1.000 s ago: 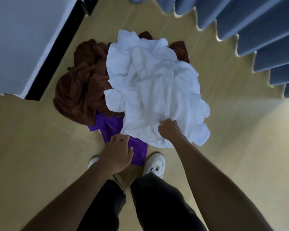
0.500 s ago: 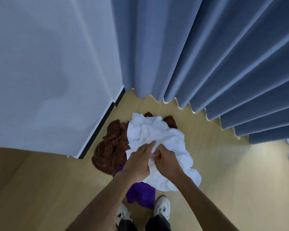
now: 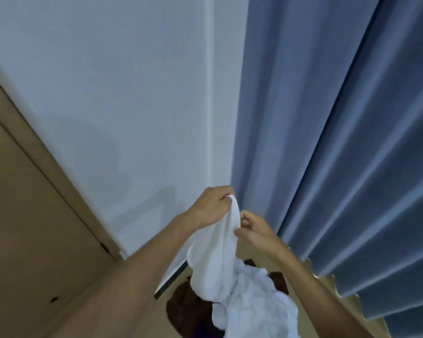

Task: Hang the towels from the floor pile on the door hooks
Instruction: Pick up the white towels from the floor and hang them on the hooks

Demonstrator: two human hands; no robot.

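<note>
Both hands are raised in front of a pale wall (image 3: 122, 98) and hold one white towel (image 3: 232, 272) by its upper edge; the left hand (image 3: 211, 207) has its fingers curled over the topmost fold, closed on the cloth; the right hand (image 3: 253, 230) pinches the same edge just below and beside it, thumb and fingers pressed together on the fabric; the two hands are near each other but not touching. The towel hangs down from this grip in a narrow drape, then widens into a crumpled mass at the lower centre of the view; its bottom end is cut off by the frame edge, so whether it rests on the floor (image 3: 259, 252) cannot be told. Behind and beneath it lies a brown towel (image 3: 188, 306), largely hidden by the white one and by the left forearm; a dark patch at the bottom edge beside it is too dim to identify. A blue pleated curtain (image 3: 340, 142) fills the right side, its hem reaching close to the floor. A brown door panel (image 3: 22, 228) stands at the left, partly cut off; two small dark marks on it are too small to make out. The picture is soft with motion blur.
</note>
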